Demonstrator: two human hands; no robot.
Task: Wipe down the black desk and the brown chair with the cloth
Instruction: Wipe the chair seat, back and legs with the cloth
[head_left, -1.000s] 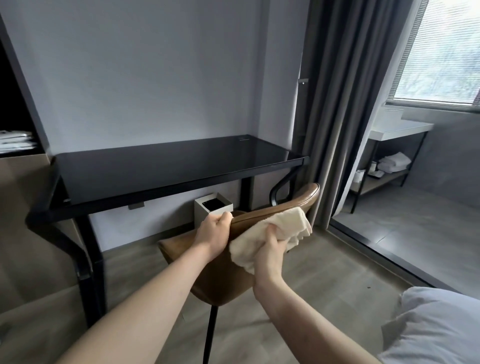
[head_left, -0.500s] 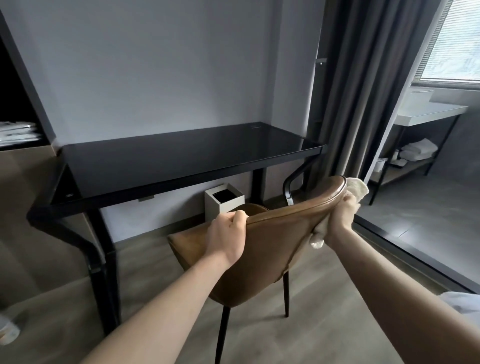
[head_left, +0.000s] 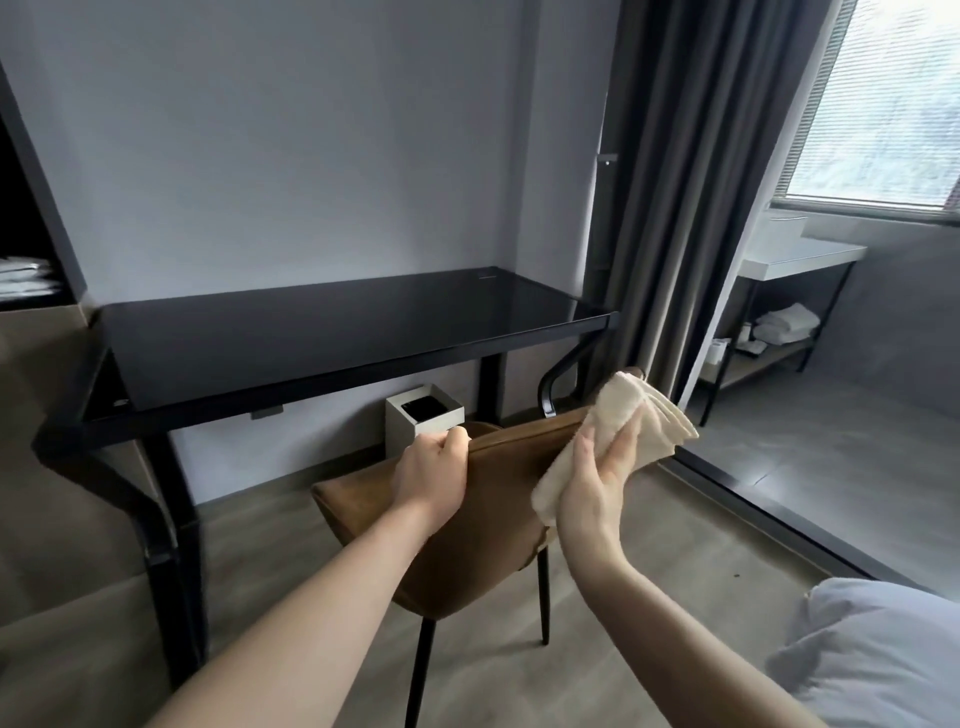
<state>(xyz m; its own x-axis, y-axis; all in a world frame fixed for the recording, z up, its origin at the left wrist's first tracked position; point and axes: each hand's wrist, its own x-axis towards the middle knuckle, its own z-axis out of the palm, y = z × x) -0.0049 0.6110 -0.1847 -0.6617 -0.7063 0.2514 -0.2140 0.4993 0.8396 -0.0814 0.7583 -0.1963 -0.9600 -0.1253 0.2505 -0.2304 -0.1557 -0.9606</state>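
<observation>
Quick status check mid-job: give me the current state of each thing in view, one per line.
Left hand: grips the top edge of the chair back.
Right hand: holds the cloth against the chair back.
Cloth: bunched, pressed on the chair's top right edge.
Chair: upright, back toward the camera.
Desk: top bare and glossy.
Bin: open, on the floor under the desk.
Curtain: drawn aside.

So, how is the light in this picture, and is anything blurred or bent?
Head view: daylight comes from the window on the right; the desk top is glossy with a soft sheen; the wide lens bends the curtain and wall lines; the hands, cloth and chair look sharp enough.
</observation>
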